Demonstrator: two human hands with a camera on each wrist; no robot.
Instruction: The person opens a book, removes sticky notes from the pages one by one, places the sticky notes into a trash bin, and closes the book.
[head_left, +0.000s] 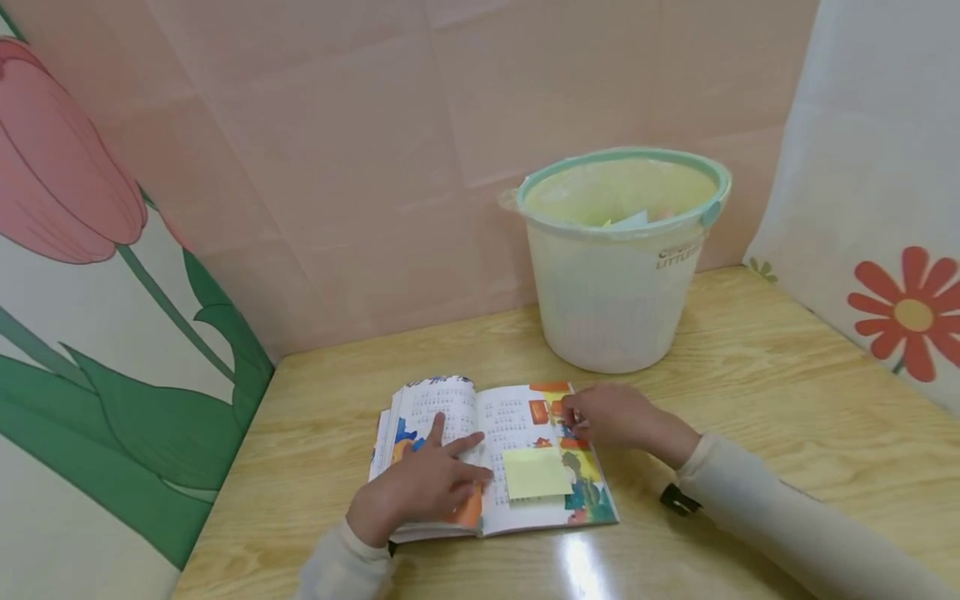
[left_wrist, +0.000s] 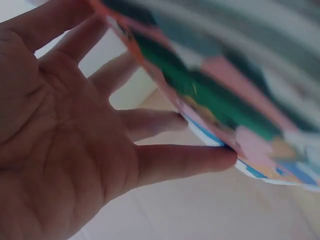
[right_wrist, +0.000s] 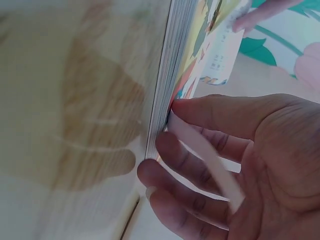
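Note:
An open picture book (head_left: 510,417) lies on the wooden table, with printed text and colourful drawings on both pages. My left hand (head_left: 423,485) rests across the left page and the fold, its fingers spread and straight. In the left wrist view the thumb and fingertips touch the book's colourful pages (left_wrist: 220,95). A yellow sticky note (head_left: 536,473) sits on the lower part of the right page. At that page's outer edge is my right hand (head_left: 622,417), fingers curled. The right wrist view shows it pinching a pale paper strip (right_wrist: 207,155) between thumb and fingers beside the page edges.
Behind the book to the right stands a whitish bucket (head_left: 611,292) with a green rim and a clear liner, papers (head_left: 632,221) inside. A small black object (head_left: 678,500) shows by the right sleeve. Pink and flower-printed sheets line the table's (head_left: 322,417) back and sides.

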